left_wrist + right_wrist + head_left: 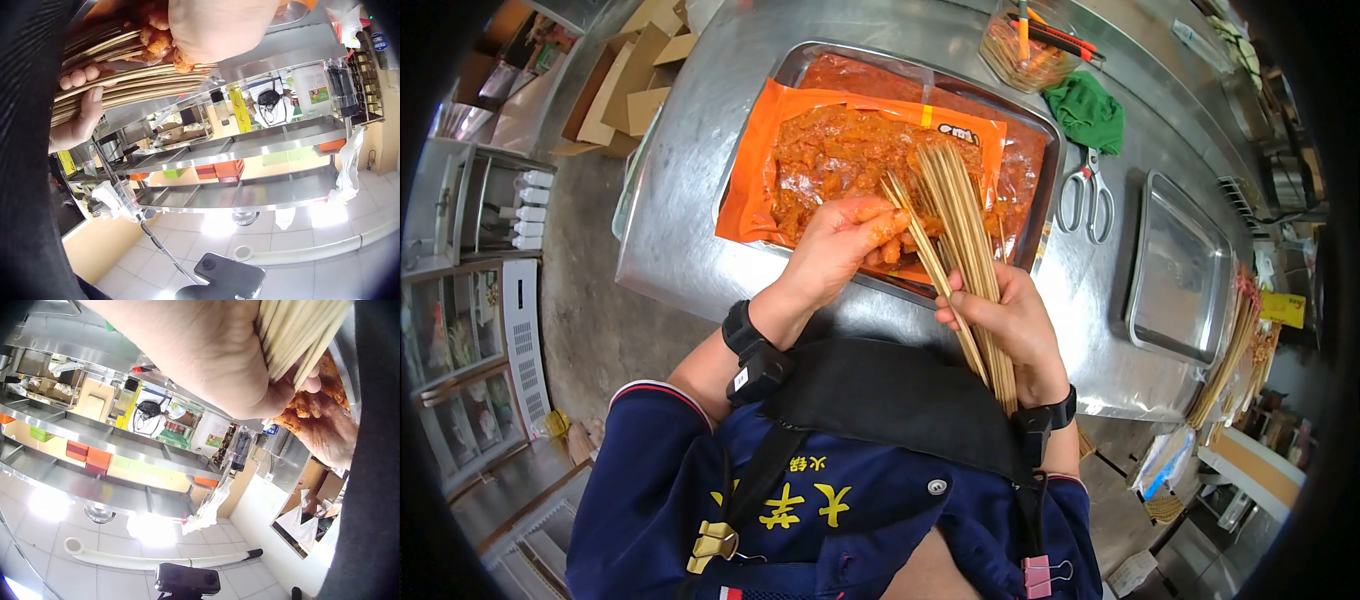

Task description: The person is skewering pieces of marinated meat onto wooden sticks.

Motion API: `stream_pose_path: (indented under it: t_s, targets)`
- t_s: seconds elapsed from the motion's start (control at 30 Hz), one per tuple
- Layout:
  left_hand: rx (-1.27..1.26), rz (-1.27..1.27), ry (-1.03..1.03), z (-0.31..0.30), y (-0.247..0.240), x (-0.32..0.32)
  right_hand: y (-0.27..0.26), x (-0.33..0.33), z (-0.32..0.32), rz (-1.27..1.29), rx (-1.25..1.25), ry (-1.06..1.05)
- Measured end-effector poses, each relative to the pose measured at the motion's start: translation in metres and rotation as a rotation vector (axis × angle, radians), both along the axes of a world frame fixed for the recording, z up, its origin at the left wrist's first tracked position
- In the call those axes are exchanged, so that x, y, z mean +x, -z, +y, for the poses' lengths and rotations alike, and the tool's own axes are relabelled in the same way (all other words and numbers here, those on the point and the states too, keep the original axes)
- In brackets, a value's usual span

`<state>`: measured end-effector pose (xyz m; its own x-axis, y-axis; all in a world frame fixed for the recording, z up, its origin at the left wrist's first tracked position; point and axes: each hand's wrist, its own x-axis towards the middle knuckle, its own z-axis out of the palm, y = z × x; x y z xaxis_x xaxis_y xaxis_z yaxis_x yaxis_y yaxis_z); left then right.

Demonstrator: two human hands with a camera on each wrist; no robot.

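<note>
A thick bundle of wooden skewers (965, 230) is gripped by the right hand (1015, 320), whose thumb and fingers also hold a few skewers apart at its left. Red sauce coats the fingers of the left hand (840, 245), which pinches a sauced piece of food (888, 226) against the tips of those separate skewers. Below both hands lies an orange bag (755, 165) of sauced pieces in a metal tray (1055, 165). In the left wrist view, sauced pieces (156, 40) are beside the skewers (144, 87). The right wrist view shows the right hand (219, 356) round the bundle.
Scissors (1086, 196), a green cloth (1086, 112) and a clear container (1025, 55) with pens stand right of and behind the tray. An empty metal tray (1182, 270) lies farther right, near more skewers (1228, 350). Cardboard boxes (625, 90) are at the back left.
</note>
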<state>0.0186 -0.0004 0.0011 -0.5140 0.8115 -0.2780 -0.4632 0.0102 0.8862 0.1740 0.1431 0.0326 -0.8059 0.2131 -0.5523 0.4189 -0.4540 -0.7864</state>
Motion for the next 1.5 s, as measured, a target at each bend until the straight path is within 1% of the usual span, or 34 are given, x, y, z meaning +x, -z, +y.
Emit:
stream_pose_path:
  t_s: [0.13,0.23,0.33,0.43,0.53,0.63,0.67,0.73,0.83,0.97,1.07,1.17,1.23,1.27,1.33,1.43,1.5]
  targets:
    - [-0.042,0.006,0.002,0.002,-0.006,-0.001,0.001,-0.001,0.002,0.01,0.022,-0.026]
    - [-0.012,-0.08,-0.035,0.001,0.001,0.0,0.004,0.001,0.002,0.027,0.035,-0.031]
    - [0.064,-0.307,-0.047,0.001,0.003,-0.001,0.004,0.001,0.002,0.028,0.028,-0.027]
    - [0.091,-0.34,-0.049,0.001,-0.001,0.0,0.005,0.002,0.004,0.021,0.008,-0.01]
    - [0.076,-0.451,-0.216,0.007,-0.026,0.013,0.004,0.001,0.004,0.034,0.03,-0.017]
    - [0.147,-0.346,-0.017,0.003,-0.008,0.007,0.006,0.002,0.002,0.049,0.126,-0.037]
    - [0.103,-0.268,0.019,0.001,-0.003,0.004,0.006,0.003,0.003,0.054,0.167,-0.044]
    - [0.01,-0.111,0.087,-0.004,0.002,-0.002,0.003,0.002,0.002,0.049,0.142,-0.035]
    - [-0.114,0.039,0.103,-0.008,-0.008,-0.006,0.003,0.001,0.002,0.055,0.125,-0.043]
    - [-0.069,-0.108,0.024,-0.006,-0.016,-0.001,0.008,0.003,0.003,0.055,0.199,-0.08]
    - [-0.049,-0.163,0.025,-0.006,-0.013,-0.001,0.003,0.002,0.0,0.073,0.191,-0.067]
    - [-0.032,-0.213,0.022,-0.006,-0.018,-0.002,0.001,0.002,0.001,0.053,0.205,-0.099]
    - [-0.01,-0.246,0.005,-0.003,-0.021,0.0,0.0,0.001,0.001,0.056,0.155,-0.098]
    - [-0.024,-0.241,-0.003,-0.003,-0.022,0.0,-0.001,0.001,0.0,0.056,0.13,-0.096]
    - [-0.053,-0.234,-0.017,-0.002,-0.022,0.001,0.0,0.001,0.0,0.057,0.154,-0.104]
    - [-0.126,-0.081,0.06,-0.004,-0.023,-0.004,0.0,0.0,-0.001,0.043,0.183,-0.101]
    - [-0.136,-0.062,0.097,-0.008,-0.021,-0.008,0.0,0.0,-0.003,0.036,0.214,-0.099]
